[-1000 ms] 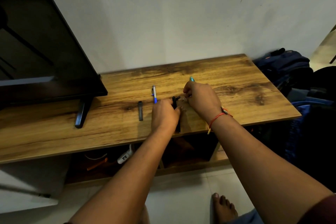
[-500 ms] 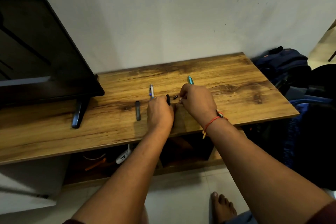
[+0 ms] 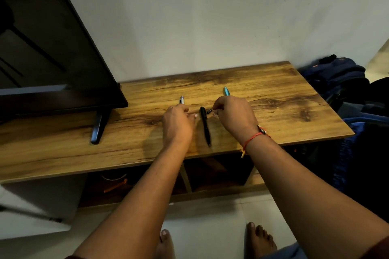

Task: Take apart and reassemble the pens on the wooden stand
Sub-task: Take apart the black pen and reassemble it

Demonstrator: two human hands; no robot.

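**Lighting:** indoor, dim to moderate, warm cast. Source out of frame, approx. above and to right.
**Wall** (image 3: pixel 210 17): evenly lit, no hotspot, darker twd left edge.
**Shadows:** soft-edged, cast left of left hand (image 3: pixel 179 122) and right hand (image 3: pixel 235 115) onto wooden stand (image 3: pixel 284 94). Compartments under top near-black. Bags (image 3: pixel 336 73) far right in deep shade, detail lost.
**Glare:** none hard. TV screen (image 3: pixel 42 48) shows faint pale reflections.
**Focus:** centre sharp. Feet (image 3: pixel 261 239) soft. Near-left corner smeared.
**Distortion:** wide-angle. Stand edges bowed, TV frame leaning.
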